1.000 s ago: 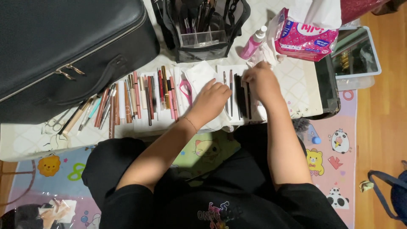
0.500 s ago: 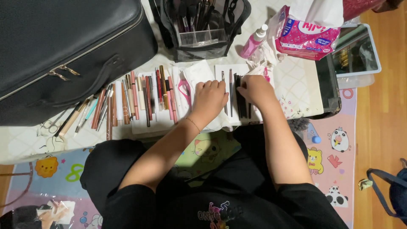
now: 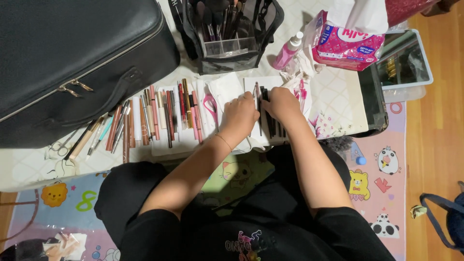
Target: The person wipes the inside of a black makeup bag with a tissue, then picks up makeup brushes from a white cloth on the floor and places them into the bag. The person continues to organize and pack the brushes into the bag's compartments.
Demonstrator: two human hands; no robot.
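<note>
- The left hand (image 3: 240, 115) rests palm down on a white tissue sheet (image 3: 227, 92) spread on the desk (image 3: 338, 104), its fingers curled together at the top edge of a row of dark makeup pencils (image 3: 268, 116); whether they pinch one of the pencils cannot be told, as the back of the hand hides the fingertips.
- The right hand (image 3: 282, 104) lies just beside the left, palm down over the same row, its fingers pressed together and bent onto the dark pencils; the grip itself is hidden.
- The dark pencils lie side by side on a second white sheet, running away from the person, between and under the two hands.
- Left of the hands, a longer row of lip and eye pencils (image 3: 159, 116) in reds, browns and pinks lies in parallel on white paper, with a pink eyelash curler (image 3: 210, 105) near the left hand.
- Further left, a few loose pencils and brushes (image 3: 96, 135) fan out at an angle, and small scissors (image 3: 59, 149) lie near the desk's edge.
- A large black zipped case (image 3: 72, 53) fills the upper left part of the desk.
- Behind the hands stands an open black brush bag (image 3: 227, 34) with a clear organiser full of brushes.
- To its right, a pink spray bottle (image 3: 287, 50) lies beside crumpled tissues, and a pink tissue pack (image 3: 345, 43) sits further right.
- A mirror in a white frame (image 3: 403, 60) rests at the desk's right end.
- The person sits on a play mat (image 3: 377, 169) printed with cartoon animals.
</note>
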